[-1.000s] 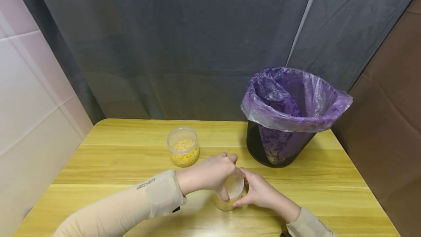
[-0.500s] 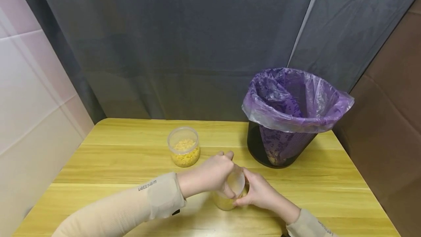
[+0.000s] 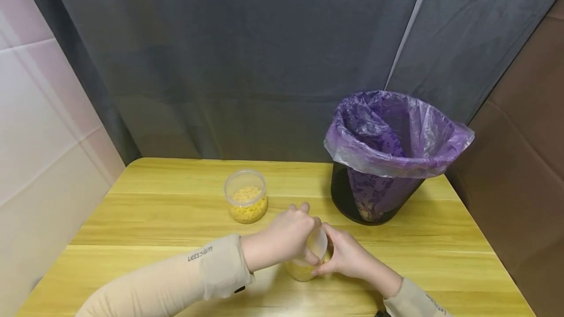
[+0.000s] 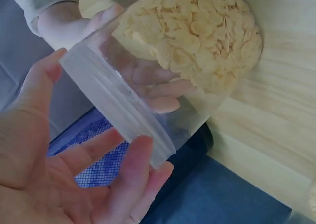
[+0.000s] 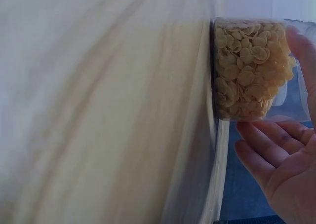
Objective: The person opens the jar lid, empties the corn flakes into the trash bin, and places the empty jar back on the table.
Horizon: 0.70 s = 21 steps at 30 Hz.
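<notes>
A clear plastic jar stands upright on the wooden table between both hands. Pale yellow flakes partly fill it. Over its top, my left hand grips the whitish lid, thumb on the near side. The left wrist view shows those fingers spread round the rim of the lid, which sits on the jar's mouth. My right hand holds the jar's side between thumb and fingers. Seen from the right wrist, that hand curves round the jar, whose base is at the tabletop.
A second clear jar, lidless and partly filled with yellow pieces, stands behind the left hand. At the back right is a black mesh bin lined with a purple bag. A dark curtain hangs behind the table.
My left wrist has turned a little, and its thumb has moved right along the lid's near edge. The right hand and the jar stay almost where they were.
</notes>
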Available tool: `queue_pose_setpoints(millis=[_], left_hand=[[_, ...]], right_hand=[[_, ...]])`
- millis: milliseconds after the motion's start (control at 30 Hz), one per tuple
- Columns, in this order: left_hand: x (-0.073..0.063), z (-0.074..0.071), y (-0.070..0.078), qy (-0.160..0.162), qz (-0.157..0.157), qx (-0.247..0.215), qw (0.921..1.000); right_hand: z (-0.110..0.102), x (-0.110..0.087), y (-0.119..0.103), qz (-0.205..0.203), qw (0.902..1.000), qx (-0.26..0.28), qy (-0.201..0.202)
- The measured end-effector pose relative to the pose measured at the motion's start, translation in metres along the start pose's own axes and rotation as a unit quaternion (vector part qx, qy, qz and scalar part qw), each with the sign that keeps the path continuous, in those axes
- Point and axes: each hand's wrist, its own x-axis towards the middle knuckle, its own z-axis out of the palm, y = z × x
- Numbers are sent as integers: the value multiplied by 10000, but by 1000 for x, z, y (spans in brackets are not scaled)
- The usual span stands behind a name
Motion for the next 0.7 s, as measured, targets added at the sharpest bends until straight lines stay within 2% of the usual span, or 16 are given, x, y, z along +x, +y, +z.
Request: queue_pose_setpoints(millis=[333,533,700], left_hand=[[-2,-6,7,-236,-104,527,9983],[-3,-12,9,-791,-336,722,9937],[0,-22,7,-1127,-308,970,9884]], right_hand=[[-1,-1,0,-187,9993,194,-244],[0,-1,0,-153,9986,333,-377],[0,-2,1,-118,9983,402,-412]])
